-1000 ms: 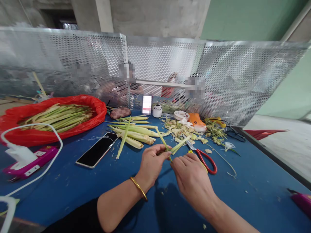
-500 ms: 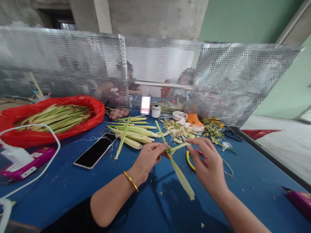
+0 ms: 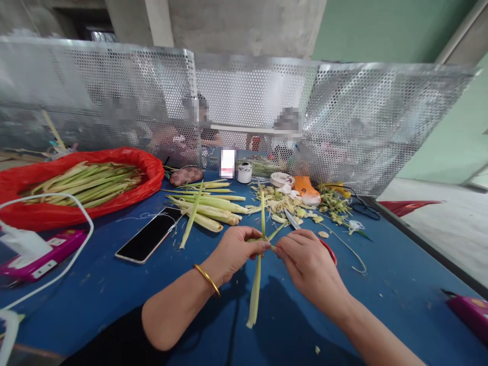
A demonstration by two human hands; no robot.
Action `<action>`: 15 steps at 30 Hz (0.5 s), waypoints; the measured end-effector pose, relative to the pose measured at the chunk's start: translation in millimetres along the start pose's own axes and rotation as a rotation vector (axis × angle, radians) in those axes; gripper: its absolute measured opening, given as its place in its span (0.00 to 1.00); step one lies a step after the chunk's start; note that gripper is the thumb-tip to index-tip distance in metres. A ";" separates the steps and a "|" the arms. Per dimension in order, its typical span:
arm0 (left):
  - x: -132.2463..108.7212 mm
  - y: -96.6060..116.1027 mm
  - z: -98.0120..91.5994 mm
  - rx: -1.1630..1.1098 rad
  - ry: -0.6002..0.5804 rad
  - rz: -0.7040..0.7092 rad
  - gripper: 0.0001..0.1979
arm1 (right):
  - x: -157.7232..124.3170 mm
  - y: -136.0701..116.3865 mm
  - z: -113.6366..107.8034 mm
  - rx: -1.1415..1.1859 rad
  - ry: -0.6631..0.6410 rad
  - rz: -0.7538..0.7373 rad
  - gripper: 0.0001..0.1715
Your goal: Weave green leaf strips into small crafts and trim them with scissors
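My left hand (image 3: 238, 249), with a gold bangle on its wrist, pinches crossed pale-green leaf strips (image 3: 254, 295) at the point where they meet. One strip end stands up above the fingers and a wider one hangs down below them. Close beside it, my right hand (image 3: 305, 256) is closed on another end of the same strips; its fingertips partly cover that end. Behind the right hand lie scissors (image 3: 292, 219), their blades and part of a red handle showing. To the left of the crossing, a pile of leaf strips (image 3: 213, 206) lies on the blue table (image 3: 198, 290).
A black phone (image 3: 149, 236) lies left of the pile, near a red bag (image 3: 152, 170) of long leaves. Plant scraps (image 3: 284, 203), a tape roll (image 3: 282, 179) and an orange packet (image 3: 305, 188) are further back. Behind a perforated metal screen (image 3: 251, 91) sit other people.
My right hand has moved left and down, close to my left hand, and its fingers have closed in. The hanging strip has swung left to near upright. The yellow handle is now hidden.
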State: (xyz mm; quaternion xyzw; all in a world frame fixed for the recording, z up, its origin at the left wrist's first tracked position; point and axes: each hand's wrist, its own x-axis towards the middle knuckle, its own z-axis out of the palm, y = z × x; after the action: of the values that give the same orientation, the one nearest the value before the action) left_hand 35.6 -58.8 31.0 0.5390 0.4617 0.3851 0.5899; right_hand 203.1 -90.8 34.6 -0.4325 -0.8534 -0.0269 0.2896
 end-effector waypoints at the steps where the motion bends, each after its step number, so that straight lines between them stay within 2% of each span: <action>1: -0.2 0.6 -0.3 -0.005 0.006 -0.003 0.13 | -0.3 -0.5 -1.2 0.012 0.000 0.004 0.16; 4: -2.0 2.5 -2.3 0.026 -0.005 -0.001 0.14 | 0.0 3.0 -3.2 0.090 -0.026 0.047 0.16; 7: -4.7 4.2 -5.3 0.094 -0.120 -0.025 0.15 | 2.2 12.7 -2.8 0.259 -0.065 0.139 0.17; 11: -9.1 5.6 -5.3 0.144 -0.304 -0.081 0.18 | 5.7 18.8 4.4 0.653 -0.095 0.392 0.12; 13: -11.0 5.7 -2.2 0.172 -0.333 -0.097 0.18 | 6.5 15.3 10.3 0.865 -0.108 0.515 0.13; 15: -12.6 5.4 2.2 0.206 -0.318 -0.105 0.18 | 6.5 10.0 15.8 1.015 -0.067 0.598 0.15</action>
State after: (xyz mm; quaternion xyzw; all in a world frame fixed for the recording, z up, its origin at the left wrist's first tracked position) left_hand 34.5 -70.8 38.0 0.6255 0.4273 0.2145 0.6165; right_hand 200.2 -75.1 22.8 -0.4624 -0.6092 0.4814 0.4281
